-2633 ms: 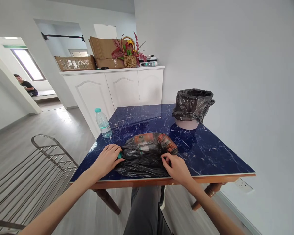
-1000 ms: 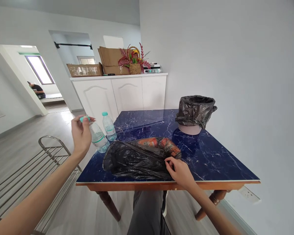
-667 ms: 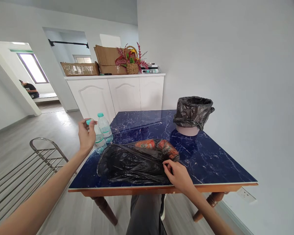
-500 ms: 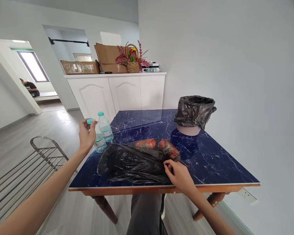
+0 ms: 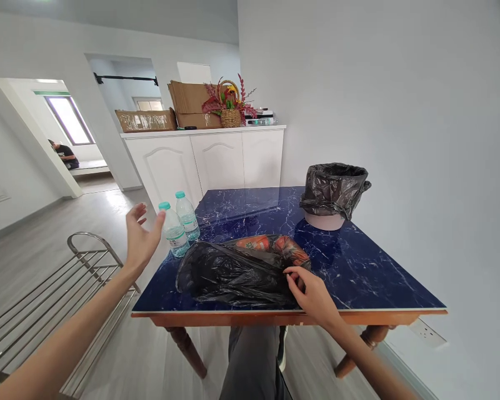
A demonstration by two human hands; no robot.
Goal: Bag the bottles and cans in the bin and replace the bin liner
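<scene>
My left hand (image 5: pixel 142 236) is held up with thumb and fingers apart, just left of the nearer water bottle (image 5: pixel 175 232), and holds nothing. A second water bottle (image 5: pixel 187 216) with the same turquoise cap stands right behind that one. A black plastic bag (image 5: pixel 233 278) lies flat along the table's front edge. Through its thin film show orange-red packets (image 5: pixel 254 243) at the far side. At the bag's right end, my right hand (image 5: pixel 310 293) pinches the plastic between thumb and forefinger.
A pale bin lined with a black bag (image 5: pixel 335 191) stands at the back right of the blue marble-patterned table (image 5: pixel 370 278). A metal rack (image 5: pixel 91 261) is at the left. Behind are a white cabinet (image 5: pixel 220 161), boxes and a flower basket (image 5: pixel 230 116). A person (image 5: pixel 66 155) sits in the far room.
My left hand has let go of the nearer bottle's cap and moved slightly left, its fingers spreading. My right hand keeps its pinch on the bag. The view has shifted a little.
</scene>
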